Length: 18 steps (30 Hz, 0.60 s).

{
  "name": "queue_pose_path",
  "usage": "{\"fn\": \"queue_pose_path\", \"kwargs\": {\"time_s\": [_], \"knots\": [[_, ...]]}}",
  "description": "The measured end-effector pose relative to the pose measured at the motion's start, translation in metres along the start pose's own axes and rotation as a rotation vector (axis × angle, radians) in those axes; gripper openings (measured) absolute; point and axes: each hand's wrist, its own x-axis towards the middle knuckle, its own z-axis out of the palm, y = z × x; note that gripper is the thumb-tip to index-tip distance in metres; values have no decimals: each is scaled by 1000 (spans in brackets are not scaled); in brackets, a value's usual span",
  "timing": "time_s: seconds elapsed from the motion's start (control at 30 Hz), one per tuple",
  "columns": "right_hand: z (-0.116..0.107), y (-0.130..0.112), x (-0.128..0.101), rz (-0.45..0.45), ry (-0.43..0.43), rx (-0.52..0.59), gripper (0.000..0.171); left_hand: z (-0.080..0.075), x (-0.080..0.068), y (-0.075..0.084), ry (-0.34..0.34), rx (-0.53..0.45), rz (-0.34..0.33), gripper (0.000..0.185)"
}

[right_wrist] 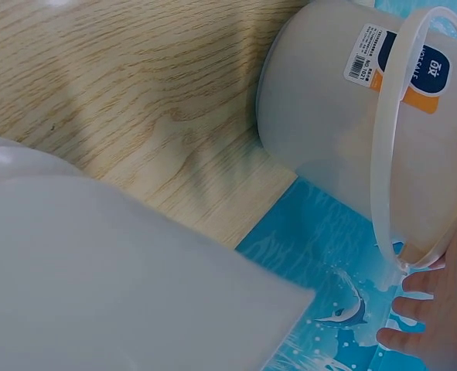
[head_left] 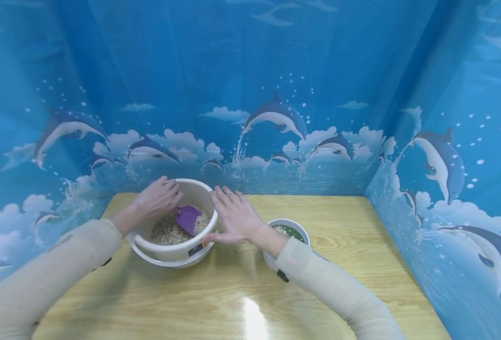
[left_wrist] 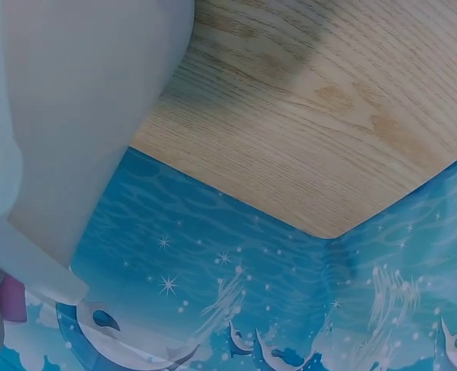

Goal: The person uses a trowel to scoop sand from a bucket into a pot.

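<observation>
So the main thing here is a white plastic bucket [head_left: 178,245] sitting on the wooden tabletop [head_left: 242,293], over at roughly 10 o'clock from the middle of it. It's partly filled with pale oat-like grain [head_left: 165,232], and there's a purple scoop [head_left: 187,218] stuck blade-down into the grain. The left hand [head_left: 157,198] comes in over the far-left rim at about 11 o'clock, fingers curled where the scoop's handle would be, so it looks like it's gripping the scoop, though the handle itself is hidden under the fingers. The right hand [head_left: 235,217] is flat against the bucket's right side at 3 o'clock, fingers straight and spread, thumb down near the rim, just pressing on it and not wrapped round anything. The right wrist view shows the bucket wall up close with a label [right_wrist: 371,52] on it and the thin hoop handle [right_wrist: 402,147] hanging beside the fingertips [right_wrist: 414,284].

Just right of the bucket, around 4 o'clock, a small white bowl [head_left: 285,236] with a green inside and a bit of grain in it, partly hidden under the right forearm. Both arms are in beige sleeves [head_left: 318,274]. A blue dolphin curtain [head_left: 276,118] wraps the tabletop on the back and both sides.
</observation>
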Motion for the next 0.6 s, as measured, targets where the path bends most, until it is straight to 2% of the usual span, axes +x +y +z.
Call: {"fn": "queue_pose_path", "kwargs": {"time_s": [0.43, 0.6], "knots": [[-1, 1, 1, -4, 6, 10, 123, 2, -2, 0, 0, -16, -15, 52], [0, 1, 0, -5, 7, 11, 123, 4, -3, 3, 2, -54, -16, 53]]}}
